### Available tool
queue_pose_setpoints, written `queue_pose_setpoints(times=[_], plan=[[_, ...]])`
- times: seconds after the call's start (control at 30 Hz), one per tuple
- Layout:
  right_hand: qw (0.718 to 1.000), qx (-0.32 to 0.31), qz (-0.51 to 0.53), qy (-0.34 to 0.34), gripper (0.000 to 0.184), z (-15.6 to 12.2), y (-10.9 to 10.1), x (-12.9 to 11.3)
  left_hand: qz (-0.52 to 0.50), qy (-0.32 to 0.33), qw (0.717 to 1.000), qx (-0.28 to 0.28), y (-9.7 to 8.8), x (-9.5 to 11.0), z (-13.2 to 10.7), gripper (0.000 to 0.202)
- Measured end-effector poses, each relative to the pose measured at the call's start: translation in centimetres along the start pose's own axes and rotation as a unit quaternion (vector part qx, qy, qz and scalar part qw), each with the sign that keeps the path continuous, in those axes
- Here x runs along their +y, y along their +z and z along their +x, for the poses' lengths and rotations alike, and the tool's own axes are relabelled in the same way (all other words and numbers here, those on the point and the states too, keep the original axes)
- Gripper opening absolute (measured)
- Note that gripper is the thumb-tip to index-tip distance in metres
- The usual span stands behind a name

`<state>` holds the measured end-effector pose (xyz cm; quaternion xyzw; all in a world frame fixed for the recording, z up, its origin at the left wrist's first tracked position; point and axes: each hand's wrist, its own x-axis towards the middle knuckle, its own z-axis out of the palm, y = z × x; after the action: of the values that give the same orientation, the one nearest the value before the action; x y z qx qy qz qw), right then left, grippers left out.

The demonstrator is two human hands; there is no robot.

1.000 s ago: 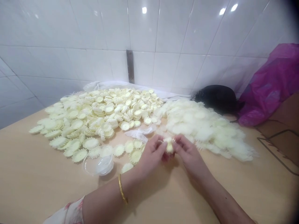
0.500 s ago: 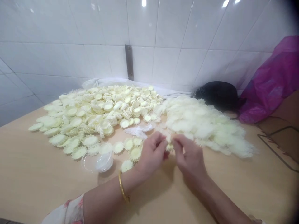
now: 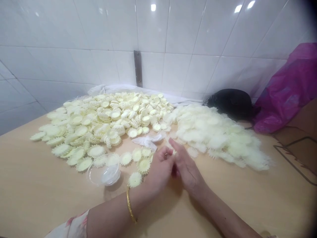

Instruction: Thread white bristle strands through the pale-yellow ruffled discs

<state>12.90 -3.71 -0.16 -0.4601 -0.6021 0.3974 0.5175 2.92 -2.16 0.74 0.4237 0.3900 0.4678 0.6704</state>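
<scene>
My left hand (image 3: 160, 168) rests low over the wooden table (image 3: 44, 198) with its fingers curled in; what they hold is hidden. A gold bangle (image 3: 129, 205) sits on that wrist. My right hand (image 3: 185, 165) lies against the left one, its fingers stretched forward toward the white pile. Loose pale yellow toothed discs (image 3: 143, 164) lie just left of my hands, one (image 3: 135, 179) beside my wrist. A big heap of the same discs (image 3: 109, 119) spreads at the back left. A heap of thinner, whiter frilled pieces (image 3: 218, 135) lies to the right of it.
A shallow clear plastic dish (image 3: 104, 173) sits left of my left hand. A crumpled white scrap (image 3: 148, 140) lies between the heaps. A black bag (image 3: 230, 102) and a magenta plastic bag (image 3: 287, 89) stand at the back right against the white tiled wall.
The pale piece I held up between both hands is no longer visible. Both hands have dropped to the table, and my right fingers have straightened forward.
</scene>
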Motion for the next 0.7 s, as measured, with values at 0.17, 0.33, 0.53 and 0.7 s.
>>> queue_pose_setpoints(times=[0.17,0.33,0.53,0.7], plan=[[0.995,-0.005,-0.065,-0.072,0.04,0.0,0.5,0.1,-0.044,-0.038,0.997,0.049,0.3,-0.4,0.0,0.009],[0.984,0.001,-0.11,-0.14,0.026,-0.3,1.1,-1.0,-0.066,-0.066,0.995,0.045,0.5,-0.1,-0.2,0.022],[0.991,0.115,-0.068,-0.026,0.027,0.1,-0.5,-1.8,-0.037,-0.075,0.997,0.007,1.2,0.6,-0.8,0.02],[0.981,0.187,0.005,0.041,0.033,1.7,-2.8,0.0,-0.048,-0.065,0.995,0.054,2.0,0.9,-1.4,0.012]])
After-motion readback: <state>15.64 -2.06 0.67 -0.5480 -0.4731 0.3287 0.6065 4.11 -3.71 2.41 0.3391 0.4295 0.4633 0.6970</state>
